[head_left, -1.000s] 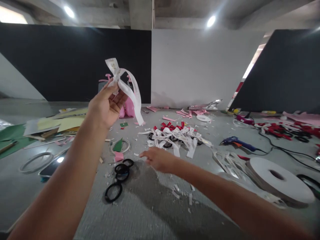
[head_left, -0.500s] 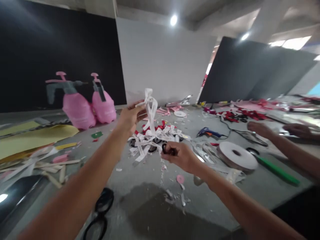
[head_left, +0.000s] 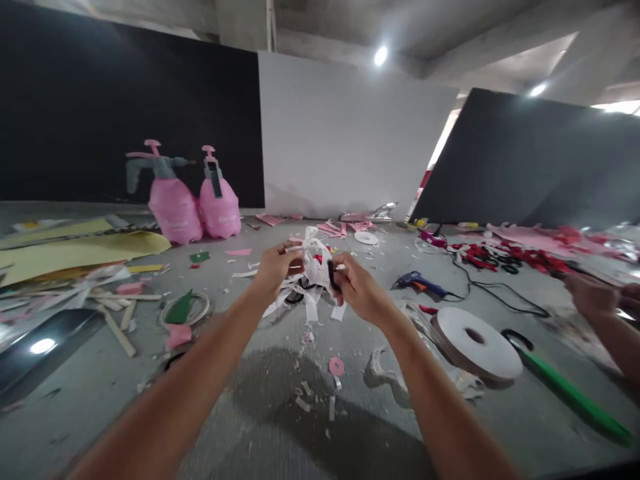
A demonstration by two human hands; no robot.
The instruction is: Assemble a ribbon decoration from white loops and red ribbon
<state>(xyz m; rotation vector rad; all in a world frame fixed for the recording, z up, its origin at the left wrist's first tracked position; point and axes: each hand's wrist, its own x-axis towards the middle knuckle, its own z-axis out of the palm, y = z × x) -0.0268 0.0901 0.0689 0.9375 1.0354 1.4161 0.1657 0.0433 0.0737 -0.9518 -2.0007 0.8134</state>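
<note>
My left hand (head_left: 273, 272) is closed on a looped white ribbon (head_left: 315, 260), pinching it at its left side. Facing it, my right hand (head_left: 358, 285) grips a dark black ring (head_left: 331, 273) between thumb and fingers, right against the ribbon's right edge. Whether ring and ribbon are joined I cannot tell. Below both hands lies a pile of white ribbon pieces (head_left: 311, 308) with black rings and some red among them, partly hidden by the hands.
To the right lie a blue glue gun (head_left: 419, 283), a large white ribbon roll (head_left: 475, 343) and a green-handled tool (head_left: 575, 393). Two pink spray bottles (head_left: 175, 210) stand back left. Another person's hands (head_left: 593, 293) work at far right. Scraps and a pink disc (head_left: 337, 366) lie in front.
My left hand has lowered the white ribbon from above the pile. My right hand has raised the black ring to meet it. The view has shifted slightly.
</note>
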